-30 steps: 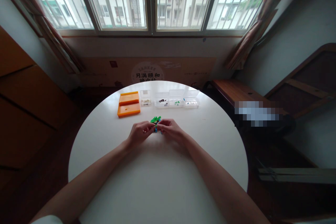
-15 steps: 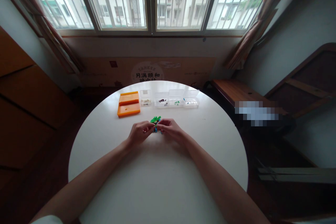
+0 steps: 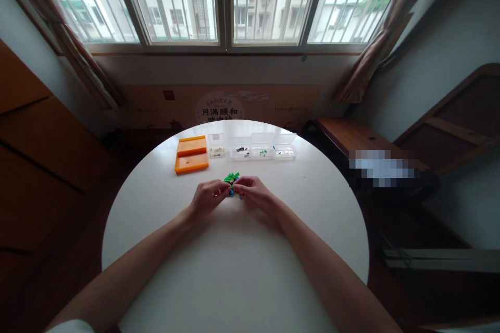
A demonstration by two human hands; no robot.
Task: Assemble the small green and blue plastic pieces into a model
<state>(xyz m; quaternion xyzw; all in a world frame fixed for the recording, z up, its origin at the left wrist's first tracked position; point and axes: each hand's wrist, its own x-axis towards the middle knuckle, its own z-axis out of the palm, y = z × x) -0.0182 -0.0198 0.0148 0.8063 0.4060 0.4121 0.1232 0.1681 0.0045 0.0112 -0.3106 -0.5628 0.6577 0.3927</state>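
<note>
A small model of building bricks point(image 3: 232, 177), with green leaf-like pieces on top and blue parts below, is between my hands near the middle of the white table point(image 3: 234, 260). My left hand point(image 3: 210, 194) pinches it from the left, fingertips and thumb closed. From the right, my right hand point(image 3: 253, 191) has its thumb and fingers closed on the same model. The fingertips of both hands almost meet at its front and cover part of it. Whether a tiny loose piece is also between them I cannot make out.
Behind the hands stand an orange tray box point(image 3: 192, 162) and, beside it, clear plastic boxes point(image 3: 239, 154) with raised lids and small pieces inside. A wooden bench point(image 3: 351, 135) stands right of the table. The window point(image 3: 226, 5) is beyond.
</note>
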